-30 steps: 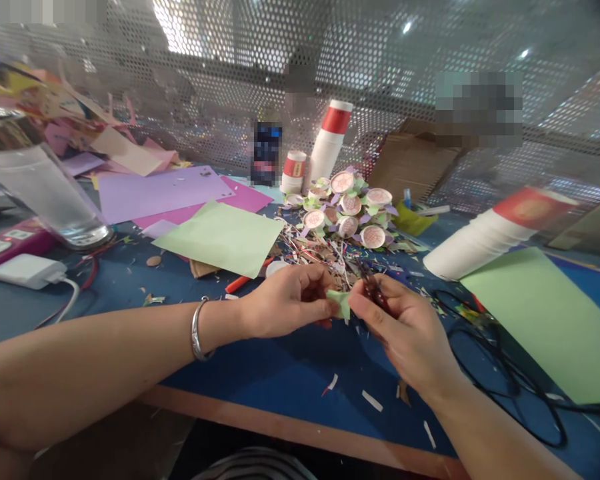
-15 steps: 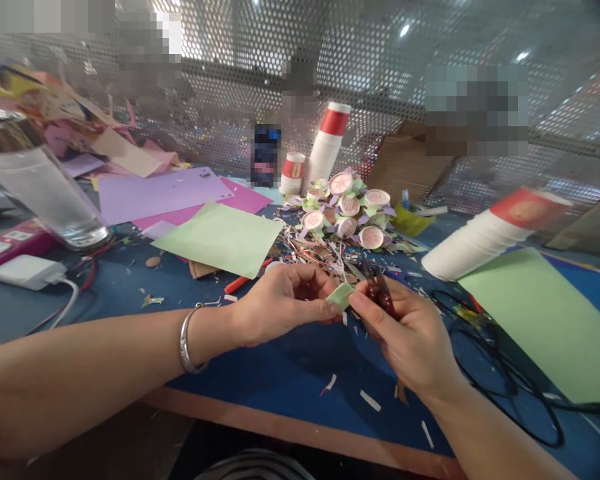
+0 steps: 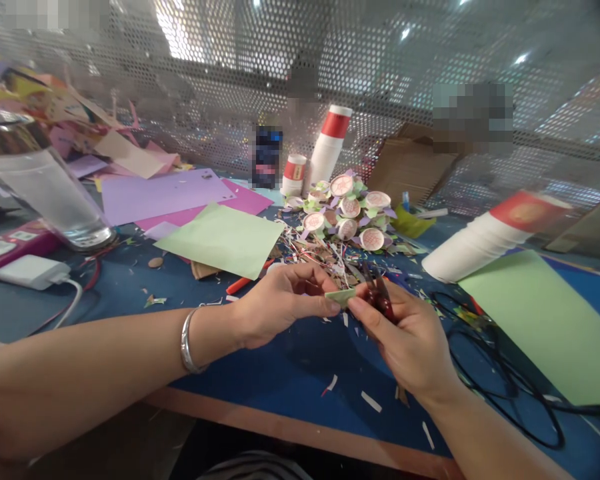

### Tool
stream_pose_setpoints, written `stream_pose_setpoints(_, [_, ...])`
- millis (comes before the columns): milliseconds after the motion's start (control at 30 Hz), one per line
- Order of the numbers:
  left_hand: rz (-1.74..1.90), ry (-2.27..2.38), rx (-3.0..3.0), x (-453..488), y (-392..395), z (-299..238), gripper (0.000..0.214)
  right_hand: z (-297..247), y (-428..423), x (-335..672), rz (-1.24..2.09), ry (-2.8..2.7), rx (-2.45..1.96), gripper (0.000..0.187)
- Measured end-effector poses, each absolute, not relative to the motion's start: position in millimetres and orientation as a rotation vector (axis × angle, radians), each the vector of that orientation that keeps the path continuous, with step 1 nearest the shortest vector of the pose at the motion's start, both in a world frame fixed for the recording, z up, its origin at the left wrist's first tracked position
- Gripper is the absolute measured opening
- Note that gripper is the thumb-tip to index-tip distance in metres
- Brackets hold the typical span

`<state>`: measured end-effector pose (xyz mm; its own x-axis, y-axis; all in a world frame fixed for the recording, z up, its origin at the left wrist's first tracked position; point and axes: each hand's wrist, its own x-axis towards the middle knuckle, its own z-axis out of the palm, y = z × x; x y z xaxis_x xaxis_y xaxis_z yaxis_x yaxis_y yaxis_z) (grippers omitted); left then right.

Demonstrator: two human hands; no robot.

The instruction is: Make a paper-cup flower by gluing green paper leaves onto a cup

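Observation:
My left hand (image 3: 285, 303) pinches a small light-green paper piece (image 3: 341, 296) between thumb and fingers, a silver bangle on its wrist. My right hand (image 3: 405, 337) is closed round small dark-red scissors (image 3: 379, 297), its thumb touching the same green piece. Both hands hover just above the blue table top (image 3: 290, 363), in front of a heap of paper scraps (image 3: 320, 257).
Behind the scraps lies a cluster of paper flowers (image 3: 350, 213). Stacks of paper cups stand at the back (image 3: 330, 143) and lie at the right (image 3: 485, 233). Green sheets (image 3: 220, 237), purple and pink sheets, a glass (image 3: 45, 193), a white charger (image 3: 33, 271) and black cables (image 3: 500, 373) lie around.
The green piece has turned from hanging down to nearly flat, edge-on between my hands. Both hands stayed almost in place.

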<state>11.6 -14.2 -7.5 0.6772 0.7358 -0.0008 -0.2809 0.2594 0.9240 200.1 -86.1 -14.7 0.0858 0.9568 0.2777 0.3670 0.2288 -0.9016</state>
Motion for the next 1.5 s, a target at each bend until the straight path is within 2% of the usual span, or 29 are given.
stream_pose_setpoints(167, [0.691, 0.47, 0.846, 14, -17, -8, 0.022, -16, -85, 197, 0.691, -1.46, -1.294, 0.022])
stream_pose_setpoints(400, [0.764, 0.472, 0.983, 17, -17, -10, 0.025, -6, -87, 190, 0.597, -1.486, -1.343, 0.019])
stream_pose_setpoints(800, [0.678, 0.554, 0.647, 17, -21, -6, 0.011, -11, -83, 190, 0.593, -1.435, -1.356, 0.019])
stream_pose_setpoints(967, [0.739, 0.587, 0.534, 22, -22, -1, 0.019, -8, -82, 187, 0.62, -1.422, -1.358, 0.018])
stream_pose_setpoints(1200, [0.735, 0.599, 0.528, 22, -15, 4, 0.026, -15, -86, 188, 0.78, -1.33, -1.292, 0.019])
stream_pose_setpoints(1500, [0.68, 0.712, 0.487, 15, -1, 18, 0.024, -9, -92, 187, 1.186, -1.18, -1.091, 0.041])
